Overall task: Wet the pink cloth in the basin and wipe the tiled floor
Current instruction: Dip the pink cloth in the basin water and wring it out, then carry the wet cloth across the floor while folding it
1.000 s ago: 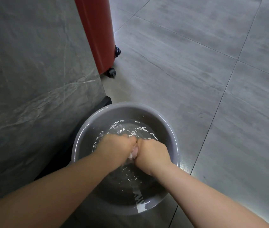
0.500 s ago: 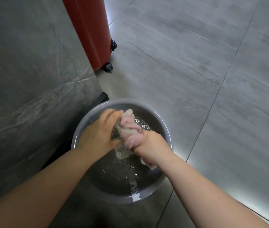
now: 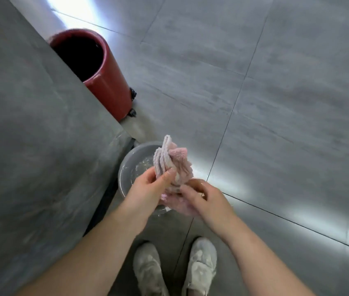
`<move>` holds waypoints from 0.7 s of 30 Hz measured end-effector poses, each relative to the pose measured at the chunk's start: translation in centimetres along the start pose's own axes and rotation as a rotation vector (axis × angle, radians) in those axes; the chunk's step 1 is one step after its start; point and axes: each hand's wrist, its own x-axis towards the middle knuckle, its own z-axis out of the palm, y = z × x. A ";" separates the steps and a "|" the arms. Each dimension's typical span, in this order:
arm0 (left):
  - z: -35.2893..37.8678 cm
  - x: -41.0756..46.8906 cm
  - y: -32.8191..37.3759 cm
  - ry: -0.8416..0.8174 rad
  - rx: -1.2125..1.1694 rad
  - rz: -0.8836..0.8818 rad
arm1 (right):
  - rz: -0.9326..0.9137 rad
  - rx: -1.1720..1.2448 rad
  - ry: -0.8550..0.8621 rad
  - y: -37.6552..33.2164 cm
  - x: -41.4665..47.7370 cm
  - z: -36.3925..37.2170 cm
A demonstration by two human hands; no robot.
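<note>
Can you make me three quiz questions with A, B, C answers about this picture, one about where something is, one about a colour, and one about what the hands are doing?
1. Where is the basin?
A. On the floor beside the grey wall
B. Inside the bucket
C. On a table

2. What colour is the bucket on wheels?
A. Blue
B. Red
C. Yellow

3. What is happening with the pink cloth?
A. It lies flat on the floor
B. It sits under the water
C. Both hands hold it bunched up above the basin

Answers:
1. A, the basin sits on the tiled floor next to the grey wall, in front of the shoes.
2. B, the bucket's side is plainly red.
3. C, the left hand and right hand both grip the cloth, lifted out of the water.
</note>
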 end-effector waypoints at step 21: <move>26.0 -41.1 2.1 -1.174 0.759 -0.025 | 0.070 0.747 1.349 -5.1 -53.7 -4.1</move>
